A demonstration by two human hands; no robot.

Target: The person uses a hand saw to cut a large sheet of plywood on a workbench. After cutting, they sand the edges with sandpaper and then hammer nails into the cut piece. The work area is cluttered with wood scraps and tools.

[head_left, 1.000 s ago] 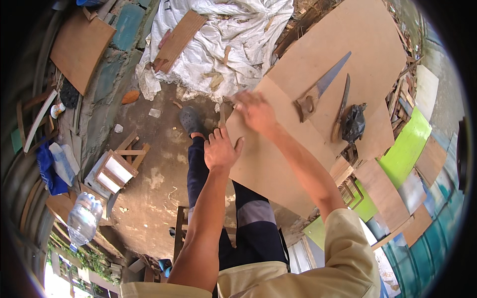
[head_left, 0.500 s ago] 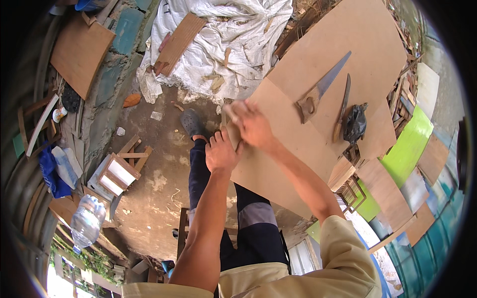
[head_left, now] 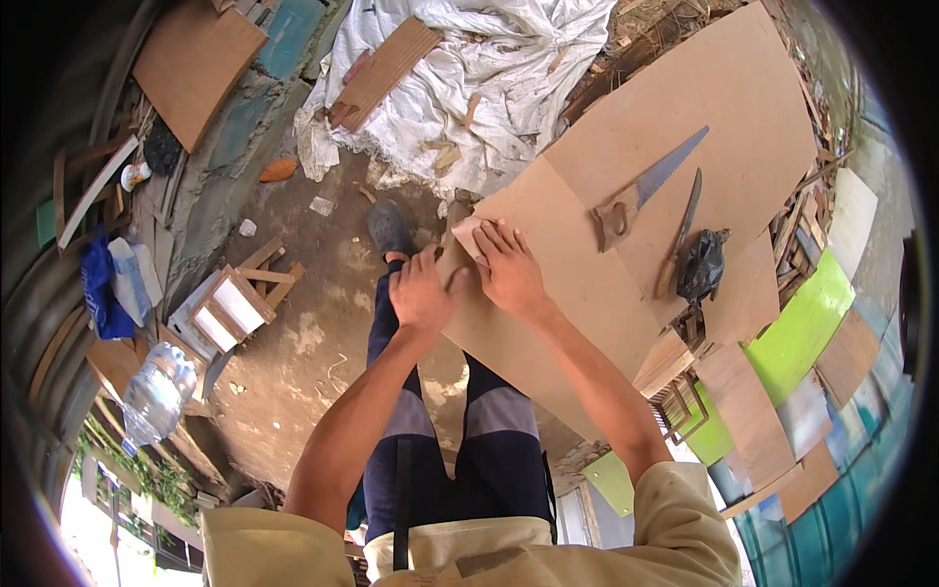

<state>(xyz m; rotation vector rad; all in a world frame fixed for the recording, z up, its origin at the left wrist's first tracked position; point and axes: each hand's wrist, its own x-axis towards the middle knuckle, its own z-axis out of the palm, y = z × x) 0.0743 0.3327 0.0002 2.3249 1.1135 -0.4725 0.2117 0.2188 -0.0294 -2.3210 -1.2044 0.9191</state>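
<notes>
A large brown wooden board (head_left: pixel 587 303) lies in front of me and to the right. My left hand (head_left: pixel 421 295) is at its left edge, thumb over the top and fingers curled at the rim; what lies under the fingers is hidden. My right hand (head_left: pixel 511 272) presses a pale pinkish folded sheet, which looks like sandpaper (head_left: pixel 467 235), onto the board's near-left corner. Farther right, a handsaw (head_left: pixel 638 191) with a wooden handle lies on the boards. Beside it are a long knife (head_left: pixel 680 233) in a wooden handle and a black plastic bag (head_left: pixel 702 266).
A white sack sheet (head_left: pixel 479 88) with a brown plank (head_left: pixel 389 70) covers the ground ahead. On the left are a small wooden frame (head_left: pixel 232 309), a clear plastic bottle (head_left: pixel 159 391) and a leaning board (head_left: pixel 196 68). Green-painted panels (head_left: pixel 802 313) and scrap wood stand at right.
My right hand has drawn back toward me and right with the pale sheet, its fingers now flat. My left hand has shifted slightly left. The view has turned a little.
</notes>
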